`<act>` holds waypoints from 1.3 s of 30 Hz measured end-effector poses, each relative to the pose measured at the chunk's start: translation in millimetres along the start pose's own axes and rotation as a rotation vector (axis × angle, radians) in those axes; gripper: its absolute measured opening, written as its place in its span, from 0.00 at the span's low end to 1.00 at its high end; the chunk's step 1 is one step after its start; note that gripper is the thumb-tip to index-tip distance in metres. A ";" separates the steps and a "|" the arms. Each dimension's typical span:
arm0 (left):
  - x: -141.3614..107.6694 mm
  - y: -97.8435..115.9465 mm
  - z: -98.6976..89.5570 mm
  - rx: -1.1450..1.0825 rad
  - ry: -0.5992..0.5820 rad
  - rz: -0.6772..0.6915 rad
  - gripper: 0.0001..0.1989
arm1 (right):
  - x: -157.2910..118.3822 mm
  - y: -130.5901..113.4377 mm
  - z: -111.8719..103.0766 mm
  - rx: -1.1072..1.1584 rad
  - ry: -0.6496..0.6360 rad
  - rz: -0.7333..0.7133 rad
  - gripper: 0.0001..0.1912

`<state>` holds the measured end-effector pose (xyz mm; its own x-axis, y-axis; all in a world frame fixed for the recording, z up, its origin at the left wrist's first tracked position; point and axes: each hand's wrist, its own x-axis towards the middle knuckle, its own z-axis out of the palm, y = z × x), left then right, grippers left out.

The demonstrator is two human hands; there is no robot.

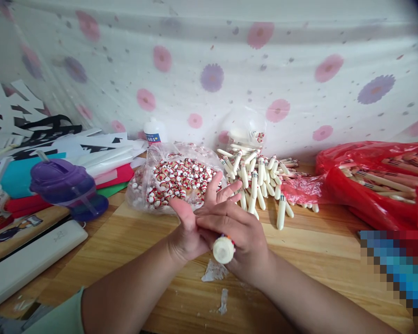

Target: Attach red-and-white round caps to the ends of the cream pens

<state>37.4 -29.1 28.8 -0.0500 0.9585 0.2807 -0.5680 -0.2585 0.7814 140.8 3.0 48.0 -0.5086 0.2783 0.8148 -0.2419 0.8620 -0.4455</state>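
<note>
My left hand (191,227) is turned palm up, with its thumb and fingers spread. Across its palm and fingers lies my right hand (242,236), its fingers reaching over the left. A small whitish bottle-like thing (223,250) sticks out beneath the right hand, its round end facing me and a bit of colour at its edge. The right fingers hide the rest of it, and I cannot see its tip. Just beyond the hands lies a clear plastic bag (149,199) of small red, white and tan figures (181,178). Several cream multicolour pens (254,185) are piled to its right.
A red plastic bag (348,190) of pens lies at right. A white bottle labelled 401 (153,132) stands behind. At left are a purple cup (68,185), a long white case (35,264) and coloured sheets (114,176). Plastic scraps (215,271) lie on the wooden table (135,260).
</note>
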 end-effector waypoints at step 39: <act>13.8 23.1 -16.1 0.883 -0.123 0.328 0.08 | -18.1 23.5 -34.0 0.177 -0.090 0.655 0.05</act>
<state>10.4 -19.9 41.7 0.0190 0.8155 0.5784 0.2882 -0.5584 0.7779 172.4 32.7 35.4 -0.6610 0.6759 0.3259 0.0118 0.4436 -0.8961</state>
